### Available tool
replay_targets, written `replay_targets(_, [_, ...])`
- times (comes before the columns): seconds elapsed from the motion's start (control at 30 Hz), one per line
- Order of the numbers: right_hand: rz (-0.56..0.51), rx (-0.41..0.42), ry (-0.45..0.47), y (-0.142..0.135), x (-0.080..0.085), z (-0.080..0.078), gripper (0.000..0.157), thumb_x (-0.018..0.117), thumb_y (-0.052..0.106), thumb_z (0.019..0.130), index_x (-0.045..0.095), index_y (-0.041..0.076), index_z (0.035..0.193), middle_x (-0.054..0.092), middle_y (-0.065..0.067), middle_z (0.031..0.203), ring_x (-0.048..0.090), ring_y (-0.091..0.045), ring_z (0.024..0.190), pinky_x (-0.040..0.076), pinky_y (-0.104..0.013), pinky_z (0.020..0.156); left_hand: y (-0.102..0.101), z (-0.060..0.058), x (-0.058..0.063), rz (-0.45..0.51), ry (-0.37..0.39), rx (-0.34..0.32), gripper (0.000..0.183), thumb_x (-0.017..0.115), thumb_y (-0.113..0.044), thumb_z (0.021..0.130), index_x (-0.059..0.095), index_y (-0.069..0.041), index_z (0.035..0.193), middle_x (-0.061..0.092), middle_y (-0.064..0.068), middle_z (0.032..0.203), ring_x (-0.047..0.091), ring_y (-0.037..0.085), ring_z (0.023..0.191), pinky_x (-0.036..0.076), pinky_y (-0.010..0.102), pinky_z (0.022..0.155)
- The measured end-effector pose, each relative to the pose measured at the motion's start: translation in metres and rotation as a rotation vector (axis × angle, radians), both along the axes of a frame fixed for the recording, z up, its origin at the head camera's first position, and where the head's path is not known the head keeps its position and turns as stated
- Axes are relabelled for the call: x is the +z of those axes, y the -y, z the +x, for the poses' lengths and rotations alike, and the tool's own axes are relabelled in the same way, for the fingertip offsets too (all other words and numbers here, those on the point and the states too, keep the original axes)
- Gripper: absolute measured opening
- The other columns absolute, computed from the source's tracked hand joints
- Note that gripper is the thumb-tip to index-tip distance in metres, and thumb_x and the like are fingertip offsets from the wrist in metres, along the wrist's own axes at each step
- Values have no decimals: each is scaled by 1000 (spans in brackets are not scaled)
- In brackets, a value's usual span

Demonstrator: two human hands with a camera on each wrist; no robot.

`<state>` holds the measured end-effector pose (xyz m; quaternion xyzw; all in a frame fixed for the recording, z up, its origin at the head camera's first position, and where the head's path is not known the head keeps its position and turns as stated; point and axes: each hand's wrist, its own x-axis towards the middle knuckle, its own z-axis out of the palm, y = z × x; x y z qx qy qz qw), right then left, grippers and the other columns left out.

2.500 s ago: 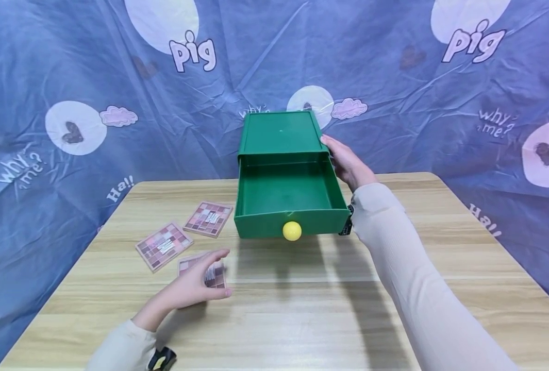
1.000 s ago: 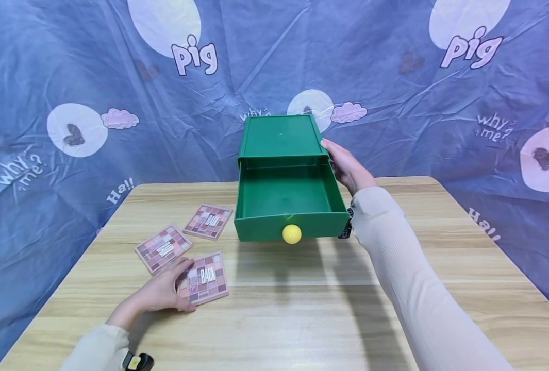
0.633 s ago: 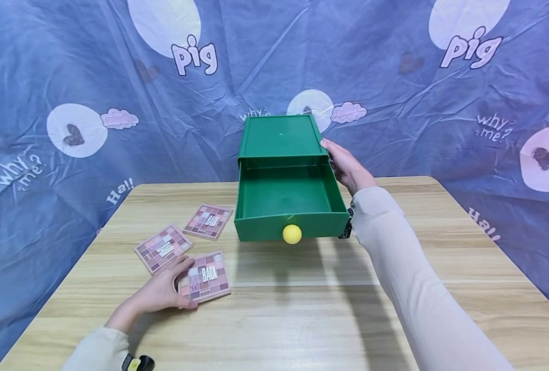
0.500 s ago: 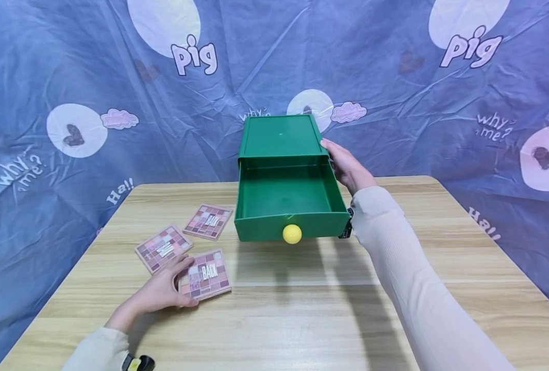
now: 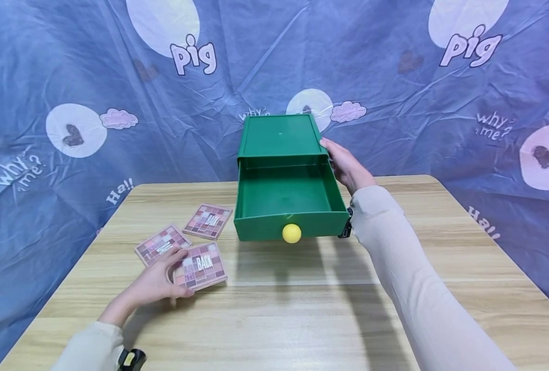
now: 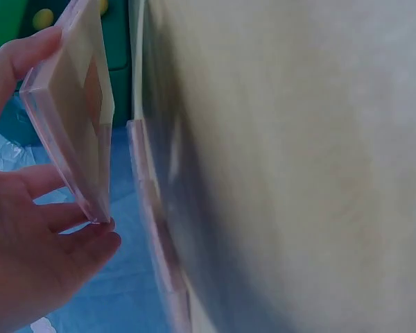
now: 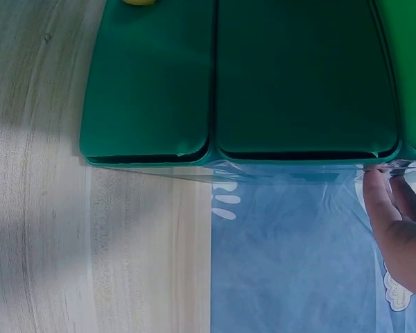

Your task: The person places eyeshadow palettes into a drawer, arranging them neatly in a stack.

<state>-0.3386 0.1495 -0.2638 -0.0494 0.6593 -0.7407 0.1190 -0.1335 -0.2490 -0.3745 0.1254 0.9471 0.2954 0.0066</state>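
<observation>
Gripping the pink palette [image 5: 202, 268] between curled fingers of the left hand [image 5: 151, 285], thumb at its near edge, left of the green drawer unit [image 5: 279, 136]; showing its lettered top in the head view, but its underside and a gap above the desk [image 5: 293, 319] in the left wrist view; touching the unit's side with the right hand [image 5: 348, 164], fingers nearly straight, arm stretched forward!

High head view, close wrist views

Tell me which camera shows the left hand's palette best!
The head view: this palette shows its colour squares and "BACK" there. The left wrist view has only its underside and edges; the right wrist view misses it.
</observation>
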Motion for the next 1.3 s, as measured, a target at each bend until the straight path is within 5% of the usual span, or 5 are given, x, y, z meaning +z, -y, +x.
replay_targets(0.23, [2,-13,3,-1,0,0,49,40,34,91,28,22,136,42,-1,108,41,-9,67,36,-20,58,5,-7,13,-31,-35,-9,94,77,-40,53,39,5,125,24,32,129,26,50,112,25,61,85])
replay_targets(0.43, [-10,-17,-3,0,0,0,48,40,32,91,28,21,136,39,-3,119,44,-10,81,38,-22,66,10,-14,31,-49,-64,-25,94,77,-41,53,39,6,125,23,29,131,22,48,115,22,61,87])
replay_targets(0.8, [11,-34,4,1,1,1,50,42,34,90,28,22,136,42,-1,108,42,-9,69,37,-21,59,13,-26,64,-12,-98,-75,90,78,-34,56,37,8,125,35,18,123,40,31,99,34,47,81])
replay_targets(1.0, [1,-36,2,2,0,0,47,41,33,90,30,21,135,44,-1,98,39,-8,59,35,-20,52,11,-26,86,-26,-84,-74,91,77,-34,57,36,9,125,29,25,128,30,43,112,26,57,87])
replay_targets(1.3, [25,-31,4,2,0,0,48,41,34,90,28,22,136,41,-2,111,43,-9,70,38,-21,59,10,-32,112,-43,-99,-87,90,77,-34,59,35,5,128,27,24,131,26,44,115,23,59,87])
